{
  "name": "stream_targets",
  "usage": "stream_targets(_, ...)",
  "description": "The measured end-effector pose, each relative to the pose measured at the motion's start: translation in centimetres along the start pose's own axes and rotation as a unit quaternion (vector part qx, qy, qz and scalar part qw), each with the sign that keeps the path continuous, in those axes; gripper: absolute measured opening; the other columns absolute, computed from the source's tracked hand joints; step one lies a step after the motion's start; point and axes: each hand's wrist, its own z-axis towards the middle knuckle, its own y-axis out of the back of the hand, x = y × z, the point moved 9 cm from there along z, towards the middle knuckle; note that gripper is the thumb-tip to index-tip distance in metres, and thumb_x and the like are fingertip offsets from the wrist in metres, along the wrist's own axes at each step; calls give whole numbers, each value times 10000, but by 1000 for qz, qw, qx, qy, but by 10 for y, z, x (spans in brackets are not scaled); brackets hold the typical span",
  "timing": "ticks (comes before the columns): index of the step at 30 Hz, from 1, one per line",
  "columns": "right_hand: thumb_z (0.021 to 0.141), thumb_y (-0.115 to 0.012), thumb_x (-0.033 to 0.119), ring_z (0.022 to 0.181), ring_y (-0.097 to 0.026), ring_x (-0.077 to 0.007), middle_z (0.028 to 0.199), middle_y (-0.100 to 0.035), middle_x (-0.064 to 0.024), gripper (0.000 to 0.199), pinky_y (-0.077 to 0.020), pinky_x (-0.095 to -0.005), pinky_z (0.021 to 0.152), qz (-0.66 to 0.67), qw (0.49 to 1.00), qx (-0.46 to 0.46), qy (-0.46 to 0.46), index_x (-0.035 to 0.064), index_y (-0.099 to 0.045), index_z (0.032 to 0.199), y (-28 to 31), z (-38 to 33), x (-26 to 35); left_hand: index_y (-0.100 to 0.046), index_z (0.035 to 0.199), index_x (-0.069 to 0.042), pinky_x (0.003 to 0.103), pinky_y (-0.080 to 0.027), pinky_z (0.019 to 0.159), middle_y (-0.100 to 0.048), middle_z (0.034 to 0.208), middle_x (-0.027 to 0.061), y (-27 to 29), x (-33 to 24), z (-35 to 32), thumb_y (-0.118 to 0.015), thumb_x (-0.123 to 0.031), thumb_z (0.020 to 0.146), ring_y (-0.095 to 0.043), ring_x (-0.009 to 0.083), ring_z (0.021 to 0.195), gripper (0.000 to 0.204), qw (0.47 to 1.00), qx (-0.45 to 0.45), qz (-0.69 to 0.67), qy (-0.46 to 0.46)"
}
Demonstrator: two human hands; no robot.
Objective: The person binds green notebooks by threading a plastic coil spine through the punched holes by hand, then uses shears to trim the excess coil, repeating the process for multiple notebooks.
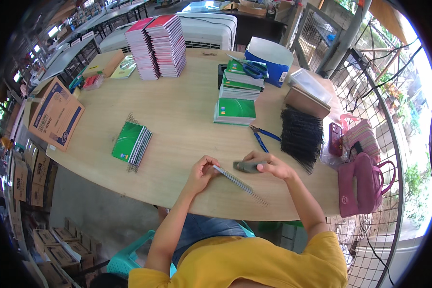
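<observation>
Near the table's front edge, my left hand point(204, 172) is closed on the far end of a small spiral notebook point(231, 178), held edge-on with its bound spine up. The loose end of its wire coil point(260, 198) sticks out past the near end. Just right of it, my right hand point(271, 166) is closed round a dark grey oblong object point(247, 166), blurred, whose kind I cannot make out. To the left lies a pile of green spiral notebooks point(132, 143), coil ends jutting out both ways. Blue-handled pliers point(263, 137) rest beyond my right hand.
Green notebooks without coils point(236, 108) are stacked at the back, with blue-handled scissors point(254, 68) on top. Black coils point(298, 137) and a pink bag point(361, 185) are on the right. Tall red-covered stacks point(167, 48) stand at the back left, a cardboard box point(57, 115) at the left edge.
</observation>
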Motion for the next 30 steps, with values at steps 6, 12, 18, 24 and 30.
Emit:
stream_targets(6, 936, -659, 419, 1053, -625, -323, 1180, -635, -172, 442, -494, -395, 935, -99, 993, -68, -8, 159, -708, 1291, 5, 3, 9, -609, 1004, -39, 256, -501, 874, -623, 968, -1, -2, 8, 10, -693, 84, 873, -601, 95, 924, 199, 999, -3, 5, 43)
stream_targets(12, 928, -673, 428, 1087, -621, -337, 1199, -622, -197, 446, -498, -408, 947, -118, 990, -80, -8, 159, -712, 1282, 6, 6, 9, -592, 1036, -56, 239, -515, 821, -621, 991, 1, -7, 13, 13, -706, 90, 858, -607, 84, 909, 257, 999, -7, -16, 31)
stream_targets(18, 905, -717, 364, 1139, -595, -369, 1276, -599, -218, 393, -485, -432, 964, -217, 966, -130, 55, 159, -734, 1240, 12, 11, 13, -552, 1186, -79, 239, -543, 765, -633, 1014, 24, -4, -8, 3, -703, 90, 863, -616, 92, 909, 395, 997, -47, -47, 47)
stream_targets(24, 839, -761, 447, 1165, -528, -390, 1201, -594, -213, 554, -437, -513, 1008, -490, 814, -306, -57, 32, -673, 1196, 69, 24, -27, -416, 1439, -100, 252, -540, 816, -664, 1072, 74, -2, -39, -11, -686, 78, 885, -627, 108, 945, 641, 992, -95, -70, 44)
stream_targets(30, 901, -677, 285, 1178, -521, -378, 1226, -576, -188, 497, -396, -544, 1055, -522, 797, -303, -31, 17, -580, 1308, 65, 41, -50, -246, 1587, -118, 240, -522, 817, -682, 1181, 137, 2, -47, -15, -625, 87, 918, -632, 101, 962, 796, 989, -128, -59, 40)
